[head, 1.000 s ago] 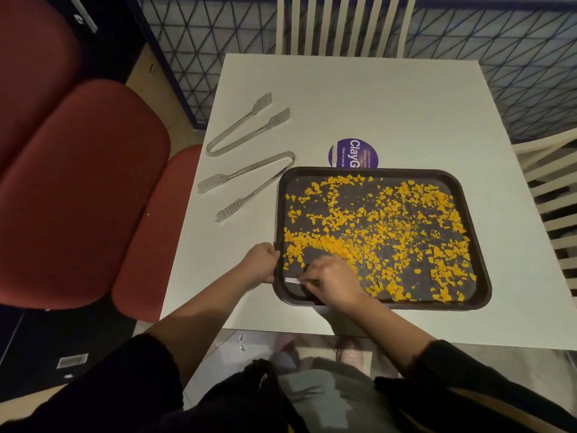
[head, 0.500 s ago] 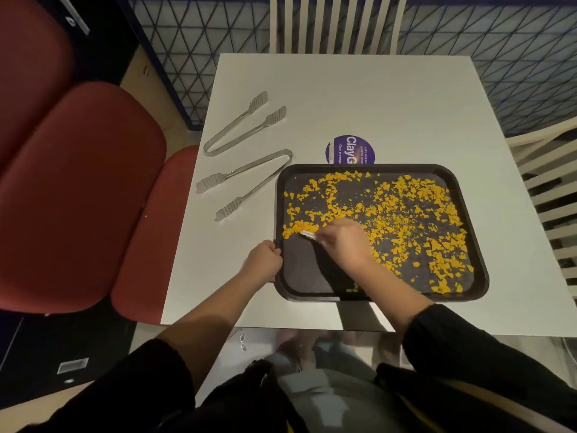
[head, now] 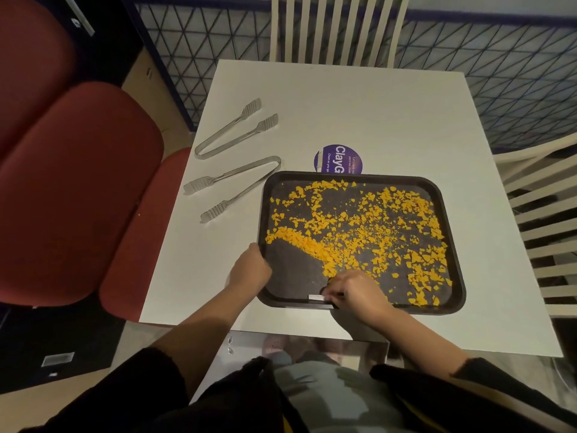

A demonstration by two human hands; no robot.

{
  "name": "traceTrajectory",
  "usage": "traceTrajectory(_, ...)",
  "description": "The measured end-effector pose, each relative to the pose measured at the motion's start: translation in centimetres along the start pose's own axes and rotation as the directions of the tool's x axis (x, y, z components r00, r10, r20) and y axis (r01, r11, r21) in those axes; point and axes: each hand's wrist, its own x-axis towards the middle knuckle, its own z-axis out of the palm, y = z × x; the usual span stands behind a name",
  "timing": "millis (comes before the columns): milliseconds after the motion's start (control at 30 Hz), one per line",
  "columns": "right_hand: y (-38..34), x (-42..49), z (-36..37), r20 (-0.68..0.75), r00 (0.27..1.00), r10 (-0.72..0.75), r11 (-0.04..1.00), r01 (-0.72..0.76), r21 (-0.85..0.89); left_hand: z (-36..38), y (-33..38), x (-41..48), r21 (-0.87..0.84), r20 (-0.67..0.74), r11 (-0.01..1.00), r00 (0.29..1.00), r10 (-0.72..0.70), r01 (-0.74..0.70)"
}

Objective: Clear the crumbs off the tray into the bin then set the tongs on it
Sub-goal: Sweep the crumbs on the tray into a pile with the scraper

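A dark tray (head: 449, 214) lies on the white table (head: 359, 114), covered with orange crumbs (head: 359, 232). The crumbs form a swept ridge across the tray's left middle, with bare tray near the front left corner. My left hand (head: 249, 271) grips the tray's left rim. My right hand (head: 356, 292) is at the tray's front edge, closed on a small flat white scraper (head: 315, 297). Two metal tongs lie left of the tray: the near tongs (head: 231, 185) and the far tongs (head: 234, 129).
A purple round sticker (head: 338, 159) shows behind the tray. A shiny metal bin (head: 312, 348) stands below the table's front edge. Red upholstered seats (head: 78, 182) are on the left, a white slatted chair (head: 337, 26) behind, another at the right (head: 546, 220).
My right hand has pulled back from the tray's middle to its front edge with the scraper, leaving a ridge of crumbs. My left hand stays on the rim.
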Motion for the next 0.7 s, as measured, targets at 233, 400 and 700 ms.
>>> traceTrajectory(233,1.2,0.7,-0.4,-0.125,0.991,-0.041,0.999,0.037,-0.036,0.3,0.0,-0.1,0.028,-0.032,1.000,0.999,-0.004,0.005)
traceTrajectory(400,1.5,0.3,-1.8,0.018,0.999,0.048,0.997,-0.049,0.053,0.2,0.3,-0.2,0.038,-0.029,0.999,1.000,-0.002,0.003)
traceTrajectory(700,1.6,0.1,-1.5,0.071,0.997,-0.032,0.999,0.034,-0.030,0.1,0.7,-0.5,0.062,-0.038,0.998,0.999,-0.012,0.015)
